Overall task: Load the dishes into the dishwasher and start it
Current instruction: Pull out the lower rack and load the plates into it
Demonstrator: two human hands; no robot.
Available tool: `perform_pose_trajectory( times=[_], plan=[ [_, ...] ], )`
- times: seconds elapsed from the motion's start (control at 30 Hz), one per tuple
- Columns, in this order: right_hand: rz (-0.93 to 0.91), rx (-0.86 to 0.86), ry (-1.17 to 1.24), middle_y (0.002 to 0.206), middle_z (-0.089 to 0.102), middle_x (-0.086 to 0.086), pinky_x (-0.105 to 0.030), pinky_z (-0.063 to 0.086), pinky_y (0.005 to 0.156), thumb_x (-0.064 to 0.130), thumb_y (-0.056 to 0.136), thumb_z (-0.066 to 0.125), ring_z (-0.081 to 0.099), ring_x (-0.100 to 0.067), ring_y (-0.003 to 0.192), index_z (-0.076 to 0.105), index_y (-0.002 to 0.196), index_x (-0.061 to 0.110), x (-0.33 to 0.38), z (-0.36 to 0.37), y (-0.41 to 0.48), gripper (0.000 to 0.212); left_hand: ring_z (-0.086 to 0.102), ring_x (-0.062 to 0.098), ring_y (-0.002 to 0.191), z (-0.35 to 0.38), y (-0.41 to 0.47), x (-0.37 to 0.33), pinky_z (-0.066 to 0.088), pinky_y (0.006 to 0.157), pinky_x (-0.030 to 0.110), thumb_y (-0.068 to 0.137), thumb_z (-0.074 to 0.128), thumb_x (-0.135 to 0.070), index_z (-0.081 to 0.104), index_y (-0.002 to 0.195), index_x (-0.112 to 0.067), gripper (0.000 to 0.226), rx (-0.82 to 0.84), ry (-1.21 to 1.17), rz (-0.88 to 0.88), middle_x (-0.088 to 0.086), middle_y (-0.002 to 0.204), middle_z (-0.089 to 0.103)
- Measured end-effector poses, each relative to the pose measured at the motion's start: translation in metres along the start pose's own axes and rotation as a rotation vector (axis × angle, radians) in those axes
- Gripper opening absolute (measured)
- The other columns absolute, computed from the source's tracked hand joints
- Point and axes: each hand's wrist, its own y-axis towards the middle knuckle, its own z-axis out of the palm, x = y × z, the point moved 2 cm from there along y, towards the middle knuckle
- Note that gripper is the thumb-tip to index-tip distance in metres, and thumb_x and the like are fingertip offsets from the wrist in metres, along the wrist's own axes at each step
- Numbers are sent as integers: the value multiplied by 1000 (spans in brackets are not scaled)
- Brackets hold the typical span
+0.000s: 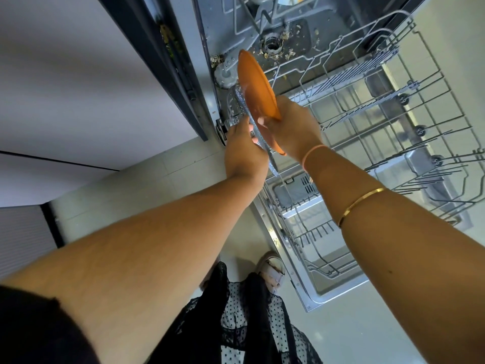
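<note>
The dishwasher stands open, its lower wire rack (372, 132) pulled out over the lowered door (328, 290). An orange plate (256, 82) is held on edge above the rack's near left corner, with my right hand (291, 127) gripping its lower rim. Behind it is a clear glass plate (262, 143), also on edge, with my left hand (244, 145) closed on its rim. The two plates lie close against each other. The rack below them looks empty of dishes.
Food scraps lie around the filter (273, 46) on the tub floor. A dark cabinet panel (168, 61) flanks the dishwasher on the left. My foot in a sandal (271, 266) stands on the pale tiled floor beside the door's edge.
</note>
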Motion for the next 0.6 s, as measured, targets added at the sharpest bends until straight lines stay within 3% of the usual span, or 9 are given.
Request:
perform_pose_trajectory(
  times=[0.07,0.17,0.27,0.5,0.6],
  plan=[
    [10,23,12,83,61,-5,-36,51,72,28,93,51,60,-27,78,55,106,19,-5,14,-5,16,55,16,112,-1,-1,1,41,83,17,87,44,7,50,132,-13,50,-15,33,14,4,129,50],
    [112,59,89,82,56,-5,-29,41,67,20,95,48,54,-24,74,57,109,14,-28,34,-17,18,52,15,118,-2,1,3,39,87,14,90,45,6,42,140,-14,54,-6,80,16,4,134,48],
    [260,133,198,86,55,-9,-33,44,73,15,96,43,53,-25,79,58,113,11,-56,48,-29,22,50,16,121,-4,0,3,33,87,10,91,41,9,34,144,-12,57,15,103,15,5,139,44],
    [350,223,5,97,55,-17,-38,43,80,7,95,39,57,-37,102,43,121,3,-64,46,-29,27,53,20,118,-2,-2,2,47,96,30,89,43,10,33,145,-10,60,47,128,33,8,141,39],
    [382,292,-52,107,59,-21,-41,45,81,6,93,43,58,-37,104,29,134,2,-55,42,-20,44,54,27,118,1,0,0,49,94,40,87,43,11,34,144,-11,62,58,129,12,10,141,37]
  ],
)
